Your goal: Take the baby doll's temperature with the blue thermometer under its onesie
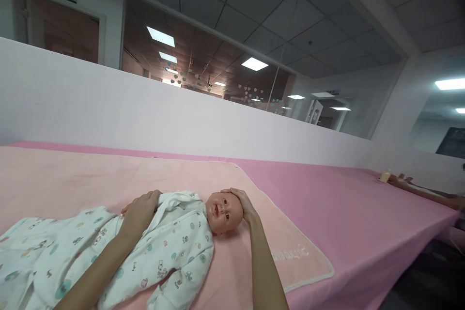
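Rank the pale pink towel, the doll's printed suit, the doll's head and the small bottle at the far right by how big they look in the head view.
1. pale pink towel
2. printed suit
3. doll's head
4. small bottle, though it is farthest from the camera, so its true size is unsure.

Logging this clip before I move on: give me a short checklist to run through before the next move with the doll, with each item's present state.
1. Head supported: ok. The right hand cups the top of the baby doll head.
2. Body steadied: ok. The left hand rests on the chest of the printed white sleepsuit.
3. Doll lying on the pale pink towel, face up: ok.
4. Doll away from the table edge: ok, pink table cover shows beyond the towel.
5. Sleepsuit fastened: cannot tell, the front looks loose near the collar.
6. Neighbour's reach apart: ok. Another person's hand lies far right by a small bottle.
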Demonstrator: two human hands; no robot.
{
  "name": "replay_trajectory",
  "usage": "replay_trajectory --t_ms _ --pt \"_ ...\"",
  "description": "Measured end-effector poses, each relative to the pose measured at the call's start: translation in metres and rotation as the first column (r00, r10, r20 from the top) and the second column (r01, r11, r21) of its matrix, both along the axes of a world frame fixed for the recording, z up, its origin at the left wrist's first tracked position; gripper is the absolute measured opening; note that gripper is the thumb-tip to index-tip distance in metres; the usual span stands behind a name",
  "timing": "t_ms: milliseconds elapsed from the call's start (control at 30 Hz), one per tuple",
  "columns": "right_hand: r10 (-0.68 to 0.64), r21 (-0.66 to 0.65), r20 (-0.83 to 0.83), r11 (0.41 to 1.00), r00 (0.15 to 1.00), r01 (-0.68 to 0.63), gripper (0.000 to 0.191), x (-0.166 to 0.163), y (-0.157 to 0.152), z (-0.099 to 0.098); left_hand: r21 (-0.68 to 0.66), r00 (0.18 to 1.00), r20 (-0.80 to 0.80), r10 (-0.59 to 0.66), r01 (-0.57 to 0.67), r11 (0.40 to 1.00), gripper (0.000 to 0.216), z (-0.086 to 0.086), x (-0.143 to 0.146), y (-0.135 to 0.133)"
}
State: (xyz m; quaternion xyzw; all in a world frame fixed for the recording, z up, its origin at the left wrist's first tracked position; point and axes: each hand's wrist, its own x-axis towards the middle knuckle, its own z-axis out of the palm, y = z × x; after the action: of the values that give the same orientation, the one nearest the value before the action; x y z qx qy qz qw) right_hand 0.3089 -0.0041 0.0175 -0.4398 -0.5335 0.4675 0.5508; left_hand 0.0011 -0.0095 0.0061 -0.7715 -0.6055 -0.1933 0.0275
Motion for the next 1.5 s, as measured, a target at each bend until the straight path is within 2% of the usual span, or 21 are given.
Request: replay_trajectory --t_ms 200,300,467,633,833,967,1067,1333,1500 --pt "0.008 0.08 -0.008 0.997 1.0 -0.007 0.024 0.0022 -0.0005 -0.0032 0.025 0.999 0.038 -0.025 0.024 0.999 0.025 -0.0011 -0.0004 0.0001" --pt "-0.004 0.063 -0.022 0.998 1.0 0.006 0.026 0.0029 -0.0006 -0.0051 0.018 0.999 0.028 -0.019 0.018 1.0 0.026 -0.0005 -0.0005 -0.0003" --pt "0.043 0.062 0.043 0.997 0.998 -0.046 0.026 0.0044 0.0009 -0.0064 0.012 1.0 0.006 -0.016 0.016 1.0 0.026 0.002 0.0004 -0.0025" --pt "0.035 0.006 0.036 0.999 0.999 -0.035 0.023 0.0035 0.0013 -0.0042 0.005 1.0 -0.024 -0.004 0.004 1.0 0.029 0.0033 0.0014 -0.0032" --pt "-0.032 0.028 -0.047 0.999 0.998 0.034 0.039 0.0019 -0.0008 -0.0039 0.032 0.999 -0.034 0.003 -0.001 0.999 0.03 0.0037 0.0018 -0.0046" --pt "0.034 0.037 -0.008 0.999 0.999 -0.034 0.029 0.0044 0.0015 -0.0058 0.031 0.999 -0.048 0.01 -0.008 0.999 0.029 0.0061 0.0022 -0.0071" --pt "0.031 0.094 0.018 0.995 0.999 -0.033 0.025 0.0055 0.003 -0.0072 0.026 0.998 -0.056 0.023 -0.021 0.999 0.03 0.0069 0.0025 -0.0069" --pt "0.014 0.114 0.108 0.993 0.994 -0.026 0.024 0.0057 0.0027 -0.0066 0.034 0.999 -0.034 0.014 -0.013 0.999 0.032 0.0006 0.0016 0.0003" --pt "0.025 0.087 0.094 0.996 0.995 -0.033 0.025 0.0051 0.0005 -0.0059 0.043 0.999 -0.035 0.001 0.001 0.999 0.031 -0.0008 0.0004 0.002"
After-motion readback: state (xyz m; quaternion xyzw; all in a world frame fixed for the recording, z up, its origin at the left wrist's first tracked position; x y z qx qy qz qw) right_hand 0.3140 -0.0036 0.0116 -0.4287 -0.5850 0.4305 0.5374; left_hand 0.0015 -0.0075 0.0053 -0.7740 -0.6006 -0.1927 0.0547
